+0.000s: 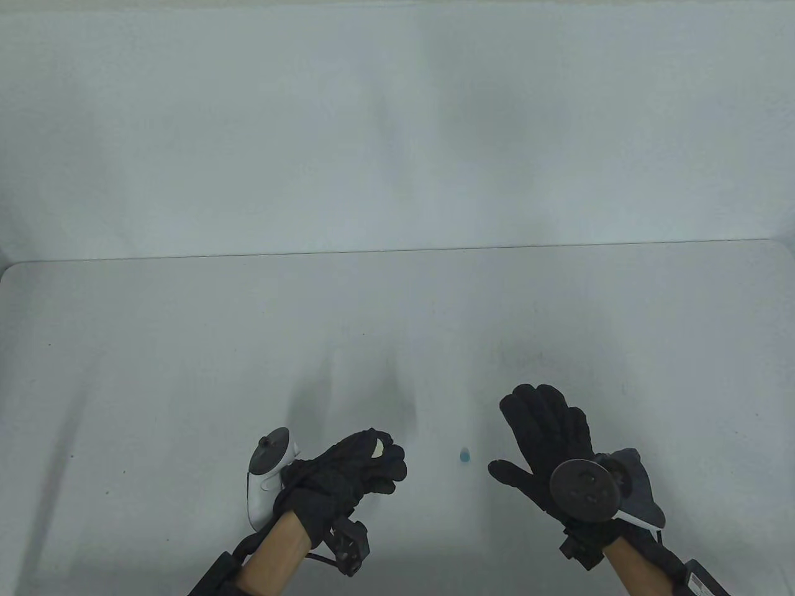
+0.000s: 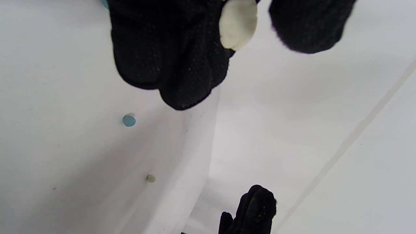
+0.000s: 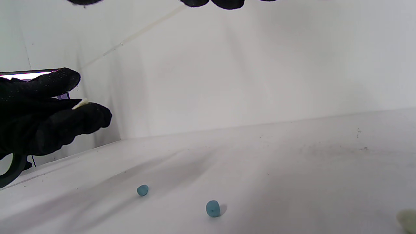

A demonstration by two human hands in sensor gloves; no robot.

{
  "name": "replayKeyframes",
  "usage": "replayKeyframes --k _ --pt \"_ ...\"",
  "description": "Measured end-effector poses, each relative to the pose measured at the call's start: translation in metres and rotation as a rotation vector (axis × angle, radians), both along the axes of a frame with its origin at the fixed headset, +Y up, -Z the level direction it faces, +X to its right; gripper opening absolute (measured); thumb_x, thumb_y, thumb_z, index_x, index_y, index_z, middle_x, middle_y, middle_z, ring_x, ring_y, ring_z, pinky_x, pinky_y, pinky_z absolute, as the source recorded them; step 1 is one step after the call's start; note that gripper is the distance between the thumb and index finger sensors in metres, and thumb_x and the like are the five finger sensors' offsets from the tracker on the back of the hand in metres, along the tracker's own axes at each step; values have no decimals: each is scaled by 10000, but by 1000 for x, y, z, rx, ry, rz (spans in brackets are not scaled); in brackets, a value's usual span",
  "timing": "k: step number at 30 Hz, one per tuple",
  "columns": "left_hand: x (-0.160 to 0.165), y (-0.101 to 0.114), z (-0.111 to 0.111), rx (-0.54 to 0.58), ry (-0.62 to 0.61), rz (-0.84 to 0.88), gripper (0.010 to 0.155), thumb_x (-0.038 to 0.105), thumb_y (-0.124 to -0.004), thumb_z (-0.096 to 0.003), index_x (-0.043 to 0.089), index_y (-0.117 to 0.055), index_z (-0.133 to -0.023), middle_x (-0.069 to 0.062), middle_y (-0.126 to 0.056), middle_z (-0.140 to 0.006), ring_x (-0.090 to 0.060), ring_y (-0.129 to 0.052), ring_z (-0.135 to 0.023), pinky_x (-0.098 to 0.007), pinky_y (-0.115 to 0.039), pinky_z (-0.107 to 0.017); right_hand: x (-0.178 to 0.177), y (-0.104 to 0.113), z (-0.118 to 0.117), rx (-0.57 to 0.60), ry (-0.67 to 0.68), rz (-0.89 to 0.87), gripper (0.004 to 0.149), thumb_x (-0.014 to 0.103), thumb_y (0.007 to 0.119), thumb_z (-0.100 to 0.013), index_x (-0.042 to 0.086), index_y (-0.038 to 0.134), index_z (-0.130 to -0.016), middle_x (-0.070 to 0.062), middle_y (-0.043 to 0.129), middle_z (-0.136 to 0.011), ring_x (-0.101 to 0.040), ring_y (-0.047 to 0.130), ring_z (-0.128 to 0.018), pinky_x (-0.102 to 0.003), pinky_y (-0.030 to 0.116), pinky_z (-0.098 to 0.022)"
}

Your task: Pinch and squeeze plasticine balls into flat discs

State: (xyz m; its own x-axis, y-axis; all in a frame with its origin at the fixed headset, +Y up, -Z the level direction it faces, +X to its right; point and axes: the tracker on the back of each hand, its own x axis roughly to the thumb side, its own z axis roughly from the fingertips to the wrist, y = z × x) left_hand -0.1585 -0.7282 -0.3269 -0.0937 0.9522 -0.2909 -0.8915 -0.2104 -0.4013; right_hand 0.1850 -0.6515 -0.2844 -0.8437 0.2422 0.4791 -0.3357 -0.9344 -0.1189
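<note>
held piece: white plasticine piece (image 2: 238, 23) sits in the left hand (image 1: 348, 475) grip, pinched between thumb and fingertips, lifted off the table (image 1: 155, 372); from the left wrist view it looks partly flattened, oval rather than round.
left grip: narrow, closed on the white piece; thumb (image 2: 308, 24) on one face, fingers (image 2: 169, 55) on the other.
right grip: right hand (image 1: 546, 441) wide, fingers spread, holding nothing; it hovers or rests low over the table, contact cannot be told.
key relation: squeeze axis runs thumb-to-finger across the flat faces of the piece; seen edge-on in the right wrist view as a thin white sliver (image 3: 80, 103), so judged well on toward a disc.
next candidate: blue ball (image 1: 464, 456) lies on the table between the two hands, nearer the right hand's thumb than the left grip.
other pieces: second blue ball (image 3: 142, 190) and a pale lump (image 3: 408, 219) at the frame corner, right wrist view; a small pale ball (image 2: 150, 178) in the left wrist view.
room: open table ahead of both hands; rear wall well apart.
</note>
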Motion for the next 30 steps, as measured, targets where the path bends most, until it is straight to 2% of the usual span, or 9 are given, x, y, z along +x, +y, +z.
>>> replayKeyframes --k 5,13,15,18,20,23,25,30 --pt "-1 4 0 28 23 -71 474 363 -790 -509 92 -788 -898 -97 -961 -761 -183 -1094 -561 -351 -924 -486 0 0 0 -1 0 0 832 668 496 -547 133 343 -1167 -187 343 -1231 -530 373 -1106 -760 441 -693" --pt "-2 10 -1 95 36 -159 410 402 -845 -455 134 -882 -763 -23 -1039 -559 -85 -1129 -347 -283 -980 -369 0 0 0 1 -1 3 832 667 496 -548 132 343 -1167 -188 344 -1231 -530 373 -1105 -759 443 -693" --pt "-1 7 0 58 32 -145 417 378 -828 -471 111 -849 -790 -36 -1012 -595 -103 -1110 -381 -305 -961 -398 0 0 0 4 -1 0 833 667 495 -549 130 344 -1167 -188 344 -1231 -529 373 -1106 -759 442 -693" --pt "0 1 1 -5 17 -101 453 353 -774 -518 86 -755 -884 -95 -922 -734 -190 -1039 -529 -381 -868 -509 0 -1 0 2 -1 2 832 667 495 -548 132 344 -1167 -189 344 -1231 -528 373 -1106 -760 442 -693" --pt "1 -1 0 -9 -28 -72 625 430 -749 -530 25 -630 -991 -170 -818 -863 -263 -968 -664 -432 -796 -579 0 0 0 5 -3 -1 831 667 495 -548 132 345 -1166 -186 345 -1231 -528 375 -1105 -760 442 -693" --pt "1 -3 2 -13 -18 -9 749 565 -668 -531 4 -599 -1022 -200 -783 -910 -311 -943 -718 -463 -770 -607 0 0 0 2 -2 -1 832 667 494 -548 131 346 -1167 -188 344 -1231 -529 371 -1106 -760 440 -693" --pt "-2 -3 0 -21 2 -16 708 573 -669 -527 35 -666 -986 -163 -844 -855 -279 -984 -659 -445 -802 -576 0 0 0 3 -3 0 832 668 494 -548 132 347 -1166 -189 344 -1230 -528 373 -1106 -760 442 -693" --pt "-8 -1 -1 5 58 -107 482 475 -718 -536 119 -805 -849 -58 -962 -679 -170 -1062 -469 -374 -890 -464 0 0 0 3 -3 1 832 668 493 -548 132 346 -1167 -186 344 -1231 -528 370 -1107 -760 441 -693"
